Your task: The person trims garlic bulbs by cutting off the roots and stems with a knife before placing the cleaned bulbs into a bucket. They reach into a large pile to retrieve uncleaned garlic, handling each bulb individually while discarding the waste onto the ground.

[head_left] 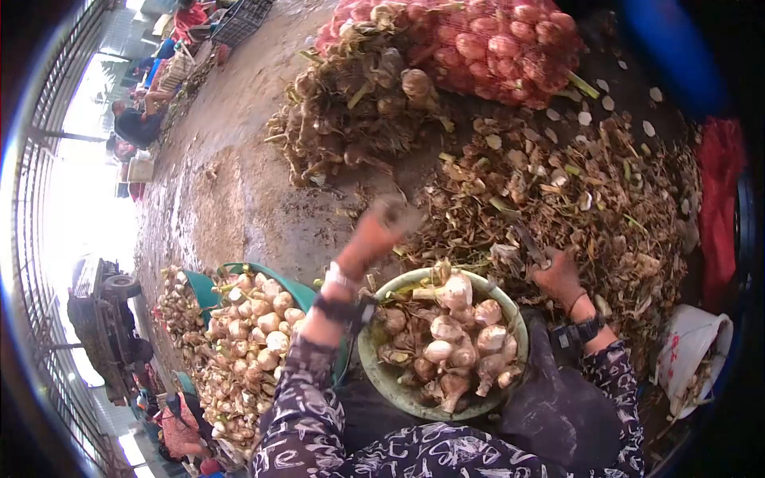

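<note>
My left hand is out in front over the wet ground, its fingers smeared by motion. I cannot tell whether it holds the greyish shape at its fingertips. To the right, my right hand is closed around a narrow, dark-bladed cutting tool, which points up and left over a heap of dry garlic trimmings. In my lap sits a green-rimmed basin with garlic bulbs in it, some still with stem stubs and roots. Both hands are beyond its far rim.
Untrimmed garlic is piled ahead, beside a red mesh sack full of bulbs. Trimmed bulbs lie at left around a green scoop-like container. A white bucket leans at right. Other people sit far left, near a vehicle.
</note>
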Available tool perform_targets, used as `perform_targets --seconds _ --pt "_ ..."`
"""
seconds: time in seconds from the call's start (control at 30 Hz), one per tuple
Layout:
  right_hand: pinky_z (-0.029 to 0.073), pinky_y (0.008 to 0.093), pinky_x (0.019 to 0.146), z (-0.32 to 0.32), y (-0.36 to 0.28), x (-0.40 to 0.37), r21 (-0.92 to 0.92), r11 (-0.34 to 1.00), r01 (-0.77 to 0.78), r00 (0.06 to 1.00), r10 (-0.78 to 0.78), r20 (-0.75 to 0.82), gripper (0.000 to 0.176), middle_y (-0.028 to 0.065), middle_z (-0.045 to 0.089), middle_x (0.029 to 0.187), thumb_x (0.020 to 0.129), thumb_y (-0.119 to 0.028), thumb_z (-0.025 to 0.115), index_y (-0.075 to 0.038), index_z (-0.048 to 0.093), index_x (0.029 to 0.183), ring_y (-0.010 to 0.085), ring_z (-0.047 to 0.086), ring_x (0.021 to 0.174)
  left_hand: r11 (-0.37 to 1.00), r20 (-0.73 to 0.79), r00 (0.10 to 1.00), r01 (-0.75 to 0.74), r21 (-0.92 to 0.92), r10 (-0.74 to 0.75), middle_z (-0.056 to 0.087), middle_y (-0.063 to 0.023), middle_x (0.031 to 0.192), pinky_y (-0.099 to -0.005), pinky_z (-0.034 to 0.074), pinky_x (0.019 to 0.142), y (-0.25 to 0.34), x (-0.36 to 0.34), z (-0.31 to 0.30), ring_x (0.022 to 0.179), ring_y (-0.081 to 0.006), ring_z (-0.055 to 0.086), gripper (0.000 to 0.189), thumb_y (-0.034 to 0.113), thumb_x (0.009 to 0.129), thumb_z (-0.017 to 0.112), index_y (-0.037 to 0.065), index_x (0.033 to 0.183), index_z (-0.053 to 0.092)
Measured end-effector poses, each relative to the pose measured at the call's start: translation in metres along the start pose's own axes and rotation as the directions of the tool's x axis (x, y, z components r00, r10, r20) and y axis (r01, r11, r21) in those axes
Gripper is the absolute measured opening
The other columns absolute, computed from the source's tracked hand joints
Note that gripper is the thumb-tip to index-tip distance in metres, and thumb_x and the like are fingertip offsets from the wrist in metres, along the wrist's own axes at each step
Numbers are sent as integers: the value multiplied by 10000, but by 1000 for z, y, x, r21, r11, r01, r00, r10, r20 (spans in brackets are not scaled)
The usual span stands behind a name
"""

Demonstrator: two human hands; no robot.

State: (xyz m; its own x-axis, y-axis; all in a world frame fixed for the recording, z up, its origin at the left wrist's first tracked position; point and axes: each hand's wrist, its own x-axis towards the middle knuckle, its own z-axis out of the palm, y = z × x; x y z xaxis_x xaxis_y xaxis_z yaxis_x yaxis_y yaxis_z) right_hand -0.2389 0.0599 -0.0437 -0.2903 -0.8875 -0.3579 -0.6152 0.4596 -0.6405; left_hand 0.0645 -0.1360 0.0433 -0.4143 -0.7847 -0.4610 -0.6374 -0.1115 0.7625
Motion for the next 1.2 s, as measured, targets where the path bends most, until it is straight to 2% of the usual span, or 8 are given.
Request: perform_targets --seconds 0.1,0.3,0.43,0.57,0.63,0.83,1.17,1.2 --pt "495 428 666 6 -8 3 43 999 21 1000 -22 22 250 217 618 751 710 -234 654 -24 636 845 410 604 757 956 -500 817 205 -211 -286 573 -130 1119 -347 489 797 -84 112 -51 975 -245 566 721 387 773 717 -1 1293 401" --pt "498 411 673 -12 -22 1 41 998 -46 996 42 85 274 222 622 748 711 -218 655 -18 644 898 383 625 744 985 -747 656 172 15 -103 577 -183 1146 -309 481 829 -152 216 -48 953 -238 586 736 296 677 756 -20 1246 413" --pt "490 411 627 -11 -17 9 42 998 49 998 -50 25 244 218 600 687 725 -206 642 -15 632 877 377 613 668 873 -608 717 0 -487 -340 594 -92 960 -309 504 706 -123 171 -42 804 -194 595 544 131 674 740 20 1138 478" --pt "475 412 574 -14 -50 17 42 982 185 982 -183 -55 209 206 596 718 756 -167 635 3 600 873 398 585 658 670 -9 956 -212 -711 293 595 -43 952 -262 504 688 -100 105 -12 808 -143 583 492 54 723 686 29 1170 483" --pt "466 421 541 -22 -80 16 109 958 267 963 -263 -55 174 180 579 657 767 -190 632 -42 589 848 354 590 609 655 -56 993 -113 -747 106 594 -50 1041 -279 496 814 -40 47 24 928 -144 582 588 110 707 763 34 1209 466" --pt "480 411 524 -35 -127 -5 -51 863 503 858 -505 -93 205 137 568 613 706 -176 662 -63 509 783 330 607 587 804 -177 784 -578 141 594 618 -59 984 -274 500 798 20 -6 69 885 -121 593 609 135 633 840 20 1128 505" --pt "472 404 529 -14 -88 -4 -71 796 601 760 -597 -259 293 131 584 669 699 -233 701 -69 481 803 337 618 646 609 -169 619 -619 496 767 664 -92 931 -320 499 757 42 -42 102 816 -235 623 227 149 667 767 46 835 653" --pt "472 399 530 -13 -84 -2 -52 787 615 748 -603 -276 283 125 578 670 728 -254 683 -72 476 792 333 618 645 844 -242 809 -500 195 535 665 -90 952 -320 499 764 41 -46 106 828 -222 625 257 167 685 762 40 874 644"
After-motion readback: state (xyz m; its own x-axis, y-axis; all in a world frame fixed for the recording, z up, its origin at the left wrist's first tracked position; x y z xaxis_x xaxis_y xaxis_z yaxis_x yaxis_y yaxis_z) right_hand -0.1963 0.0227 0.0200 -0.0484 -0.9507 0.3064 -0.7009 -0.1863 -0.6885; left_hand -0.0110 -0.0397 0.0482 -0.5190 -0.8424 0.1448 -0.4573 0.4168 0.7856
